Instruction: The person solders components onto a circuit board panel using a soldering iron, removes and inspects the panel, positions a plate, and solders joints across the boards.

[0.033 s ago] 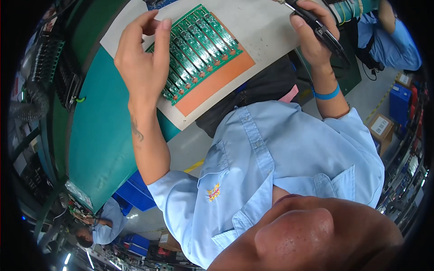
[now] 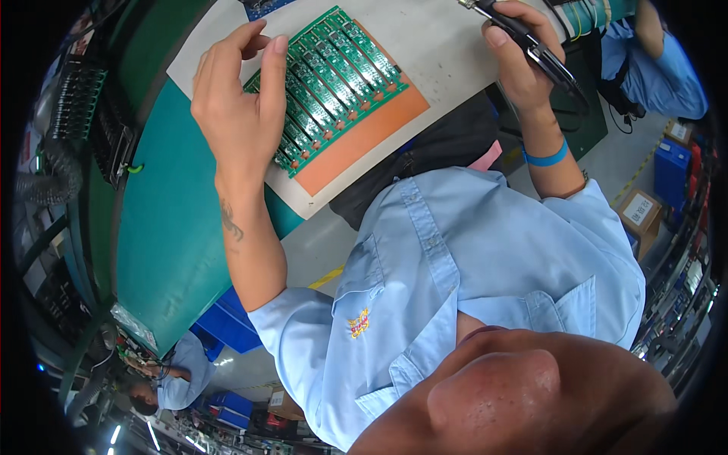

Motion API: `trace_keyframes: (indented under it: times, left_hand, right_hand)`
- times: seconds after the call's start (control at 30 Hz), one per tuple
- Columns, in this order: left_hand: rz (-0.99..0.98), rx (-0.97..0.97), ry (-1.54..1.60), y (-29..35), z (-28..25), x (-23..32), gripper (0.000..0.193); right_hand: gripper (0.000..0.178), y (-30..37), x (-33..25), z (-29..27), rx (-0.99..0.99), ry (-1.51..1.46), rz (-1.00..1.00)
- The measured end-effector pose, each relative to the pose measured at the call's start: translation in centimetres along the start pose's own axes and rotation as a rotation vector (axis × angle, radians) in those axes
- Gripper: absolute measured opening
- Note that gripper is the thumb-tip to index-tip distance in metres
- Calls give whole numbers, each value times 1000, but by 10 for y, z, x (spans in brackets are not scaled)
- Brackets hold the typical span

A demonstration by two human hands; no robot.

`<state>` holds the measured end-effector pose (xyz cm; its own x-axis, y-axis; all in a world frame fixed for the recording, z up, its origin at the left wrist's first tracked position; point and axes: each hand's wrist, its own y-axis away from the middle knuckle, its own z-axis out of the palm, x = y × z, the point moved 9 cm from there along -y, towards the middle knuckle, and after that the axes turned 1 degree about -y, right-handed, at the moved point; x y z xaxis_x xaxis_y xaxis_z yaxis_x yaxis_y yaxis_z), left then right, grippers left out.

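A panel of several narrow green circuit boards (image 2: 334,80) lies on an orange-brown sheet (image 2: 364,144) on the bench. My left hand (image 2: 239,106) is over the panel's left end, fingers bent and thumb apart, with nothing visible in it. Whether it touches the boards I cannot tell. My right hand (image 2: 527,68) is closed around a black pen-shaped tool (image 2: 535,49) with a metal tip, held to the right of the panel. The tip points up and left, at the picture's top edge; the tool's exact kind does not show.
Under the sheet is a pale work surface (image 2: 455,57), with a green bench top (image 2: 167,227) to the left. A blue board (image 2: 265,6) shows at the far edge. Boards stand in a dark rack (image 2: 76,106). Co-workers in blue sleeves (image 2: 663,72) are at right and lower left.
My right hand has shifted slightly up and left with the black tool. My left hand and the circuit boards look almost unmoved.
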<state>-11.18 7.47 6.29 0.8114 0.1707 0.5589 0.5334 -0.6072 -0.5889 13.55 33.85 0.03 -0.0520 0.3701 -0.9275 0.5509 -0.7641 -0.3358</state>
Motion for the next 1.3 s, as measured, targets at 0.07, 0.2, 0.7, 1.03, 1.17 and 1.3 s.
trace_keyframes:
  times: [0.07,0.2,0.7,1.03,1.17,1.3]
  left_hand:
    - [79,-48,-159,1,1,14,22]
    - [39,-91,-208,4,-3,11,28]
    - [96,-224,-192,-4,24,27,38]
    - [154,-364,-259,-2,55,36,38]
    - [119,-392,-253,0,62,36,37]
    - [80,-393,-241,5,60,39,36]
  right_hand:
    - [45,4,1,10,-90,-44,-7]
    - [44,5,-5,23,-142,-65,49]
    - [41,71,-62,78,-451,43,-413]
    - [48,27,-77,42,-526,-90,-229]
    - [47,26,-75,47,-548,-86,-273]
    - [45,27,-76,53,-571,-70,-315]
